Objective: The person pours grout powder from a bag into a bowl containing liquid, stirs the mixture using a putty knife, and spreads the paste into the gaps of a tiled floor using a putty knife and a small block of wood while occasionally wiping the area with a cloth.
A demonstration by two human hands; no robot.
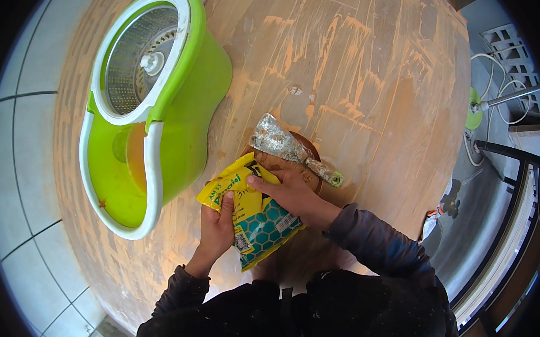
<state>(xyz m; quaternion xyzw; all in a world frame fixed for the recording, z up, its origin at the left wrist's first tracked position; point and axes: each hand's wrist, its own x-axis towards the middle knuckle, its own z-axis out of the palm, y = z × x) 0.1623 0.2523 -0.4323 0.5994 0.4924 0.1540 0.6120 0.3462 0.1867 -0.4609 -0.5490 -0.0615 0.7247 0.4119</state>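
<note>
A yellow and teal plastic bag [260, 233] with a honeycomb pattern is held upright in front of my body. My left hand [217, 229] is closed on its left side, the thumb pressed against the front. My right hand [296, 197] is closed on the upper right side, thumb near the top edge. Whether the bag's top is open I cannot tell. Just beyond the bag is a brown bowl [309, 147] containing brownish paste, partly hidden by the bag and my right hand. A smeared putty knife [277, 139] lies across the bowl.
To the left on the orange-streaked wood-pattern floor [371, 64] stands a green mop bucket [190, 123] with a metal spin basket [139, 60]. Pale tiles [41, 158] border the far left. On the right are a mop handle [514, 96], a white hose [497, 64] and a dark frame [508, 239].
</note>
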